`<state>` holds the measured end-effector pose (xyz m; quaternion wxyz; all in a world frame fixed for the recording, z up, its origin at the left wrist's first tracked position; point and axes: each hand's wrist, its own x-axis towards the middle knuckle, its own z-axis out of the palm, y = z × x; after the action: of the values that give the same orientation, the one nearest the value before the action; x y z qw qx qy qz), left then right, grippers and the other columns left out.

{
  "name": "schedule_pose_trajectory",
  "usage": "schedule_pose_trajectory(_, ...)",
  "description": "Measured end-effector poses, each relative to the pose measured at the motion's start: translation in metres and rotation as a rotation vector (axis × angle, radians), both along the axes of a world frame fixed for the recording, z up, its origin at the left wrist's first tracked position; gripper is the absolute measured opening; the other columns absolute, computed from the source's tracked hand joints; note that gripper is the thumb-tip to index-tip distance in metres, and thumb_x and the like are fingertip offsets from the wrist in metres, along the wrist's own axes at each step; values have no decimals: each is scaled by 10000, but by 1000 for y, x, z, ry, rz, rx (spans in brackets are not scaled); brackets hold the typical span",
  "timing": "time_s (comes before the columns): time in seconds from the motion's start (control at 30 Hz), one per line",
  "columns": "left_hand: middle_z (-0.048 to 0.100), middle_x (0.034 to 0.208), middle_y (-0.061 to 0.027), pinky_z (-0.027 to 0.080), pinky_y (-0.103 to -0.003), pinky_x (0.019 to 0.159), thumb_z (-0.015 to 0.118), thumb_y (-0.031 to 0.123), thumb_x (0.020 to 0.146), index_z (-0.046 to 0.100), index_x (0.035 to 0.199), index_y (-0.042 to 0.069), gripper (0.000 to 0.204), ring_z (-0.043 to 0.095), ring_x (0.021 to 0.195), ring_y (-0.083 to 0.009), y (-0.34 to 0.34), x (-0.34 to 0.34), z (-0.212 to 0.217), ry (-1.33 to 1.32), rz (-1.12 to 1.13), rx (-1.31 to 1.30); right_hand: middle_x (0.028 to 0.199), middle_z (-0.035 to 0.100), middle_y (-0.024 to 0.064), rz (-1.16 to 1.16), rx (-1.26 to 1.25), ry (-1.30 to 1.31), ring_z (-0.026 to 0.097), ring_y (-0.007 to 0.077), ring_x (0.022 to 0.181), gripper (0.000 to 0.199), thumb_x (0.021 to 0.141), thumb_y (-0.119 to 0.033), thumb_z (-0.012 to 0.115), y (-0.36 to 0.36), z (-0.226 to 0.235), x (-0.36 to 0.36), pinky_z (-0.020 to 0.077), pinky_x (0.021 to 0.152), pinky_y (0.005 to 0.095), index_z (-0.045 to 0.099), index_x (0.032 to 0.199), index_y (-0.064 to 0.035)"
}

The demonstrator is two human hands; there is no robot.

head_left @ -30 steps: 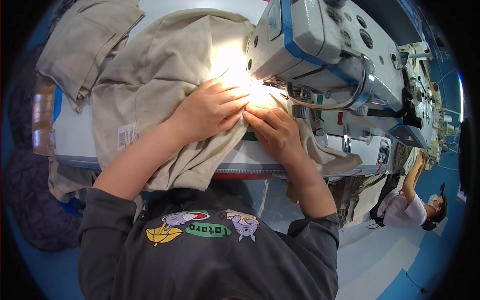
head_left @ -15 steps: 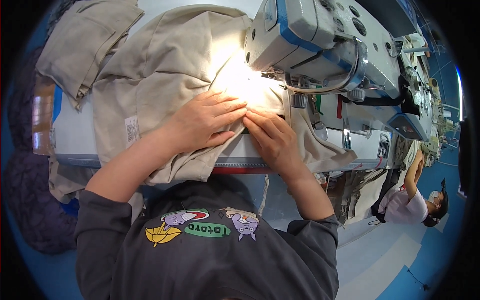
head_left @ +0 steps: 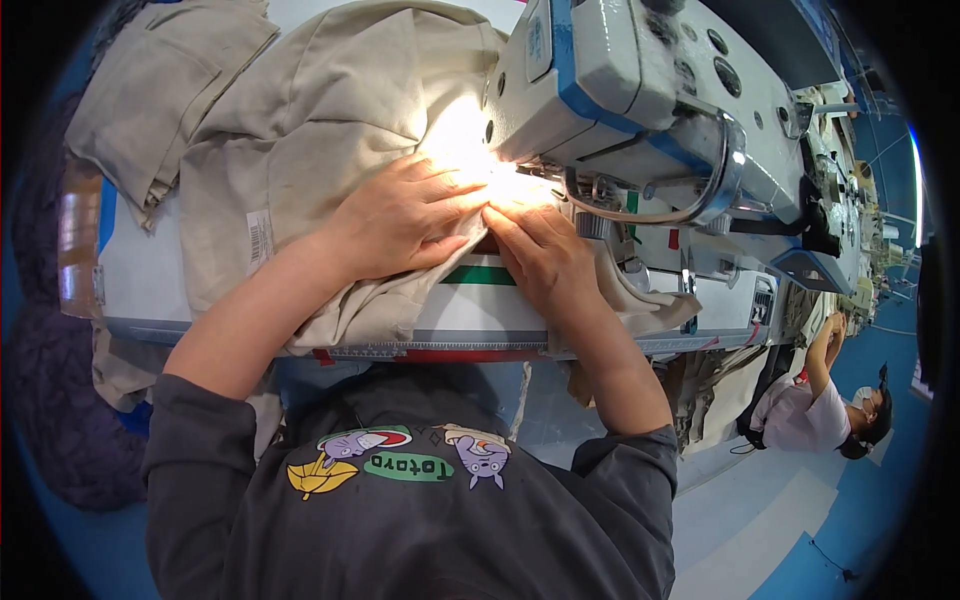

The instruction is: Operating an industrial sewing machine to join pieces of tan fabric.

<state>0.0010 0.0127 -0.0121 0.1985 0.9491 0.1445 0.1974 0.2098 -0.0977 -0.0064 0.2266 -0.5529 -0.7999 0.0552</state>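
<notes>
- Cloth, beige and rumpled, spreads over the white surface in front of me, reaching under the head of the sewing machine; one fold comes over the near edge.
- Left hand: palm down on the cloth, fingers stretched out side by side, thumb set apart from them. It presses flat and has nothing gripped.
- Right hand: just beside the left, fingers together and bent a little, their tips on the cloth close by the left fingertips. Whether it pinches the fabric, I cannot tell; glare washes out that spot.
- More beige fabric runs past the right wrist, below the machine, and ends in a loose tongue on the surface.
- A white label lies on the cloth near the left forearm.
- Between the hands and the near edge, a green strip shows on the surface; a ruler runs along that edge.
- Farther left, a stack of similar beige pieces sits beside the cloth, with a dark purple bundle off the surface.
- Away to the right, a masked co-worker in a pale top has both arms reaching forward.
</notes>
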Motion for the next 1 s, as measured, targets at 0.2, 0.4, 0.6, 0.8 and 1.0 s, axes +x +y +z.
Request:
schedule_pose_trajectory(0.2,582,1316,-80,412,-404,1063,686,225,837,587,1304,92,496,506,1256,-270,10,6,3,-34,17,-9,1146,666,99,-11,44,-1,640,272,1045,300,838,-41,698,14,-12,5,510,918,379,674,1137,-56)
schedule_pose_trajectory(0.4,650,936,-89,486,-393,893,709,121,796,696,1049,51,263,588,927,-273,20,12,0,-182,53,15,1161,672,113,-110,-57,176,645,261,1056,216,872,-32,691,22,-16,8,499,926,369,702,1088,-32)
schedule_pose_trajectory(0.6,632,1215,-115,427,-388,1052,664,188,828,678,1116,65,313,553,1175,-277,29,7,-4,-36,69,57,1211,662,112,-513,-454,603,640,260,1082,263,942,-184,652,24,-10,42,499,957,382,667,1168,-49)
schedule_pose_trajectory(0.8,636,1200,-126,436,-389,1042,660,198,847,683,1081,48,279,559,1160,-283,26,11,0,-44,68,53,1246,632,112,-516,-361,643,617,267,1113,330,959,-262,597,56,-47,78,485,983,401,613,1219,-58)
schedule_pose_trajectory(1.0,639,1184,-93,459,-385,1010,662,197,846,680,1120,86,296,565,1145,-267,23,9,-2,-67,59,62,1282,603,113,-511,-264,686,595,273,1143,401,976,-341,541,41,-73,76,471,1009,420,560,1270,-68)
